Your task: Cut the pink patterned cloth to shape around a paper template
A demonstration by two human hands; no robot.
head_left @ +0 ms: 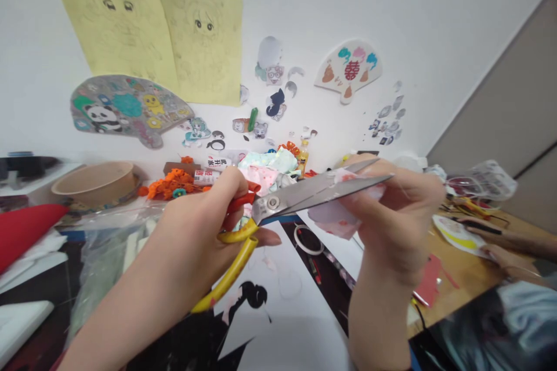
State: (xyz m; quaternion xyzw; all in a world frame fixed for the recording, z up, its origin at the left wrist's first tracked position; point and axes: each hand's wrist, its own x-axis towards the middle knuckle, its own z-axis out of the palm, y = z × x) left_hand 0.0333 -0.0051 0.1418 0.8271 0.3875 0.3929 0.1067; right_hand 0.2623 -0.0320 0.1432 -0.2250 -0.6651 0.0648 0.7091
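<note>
My left hand (202,214) is wrapped round a pair of scissors (282,200) with yellow and red handles. The blades point right and stand slightly apart. Between them and just below sits a thin pale pink piece with small red marks (333,220), cloth or paper, I cannot tell which. My right hand (391,208) pinches this piece at its right side, close to the blade tips. Below both hands lies a white sheet (296,313) bearing a black cut-out figure with a bun of hair (255,295) and a pinkish part.
Crumpled patterned cloth (274,165), orange flowers (176,185) and a small bottle (303,156) line the wall. A roll of tape (308,239) lies beside the sheet. At left are a round tan container (96,182) and a plastic bag (108,261). Another person's hands (509,243) work at right.
</note>
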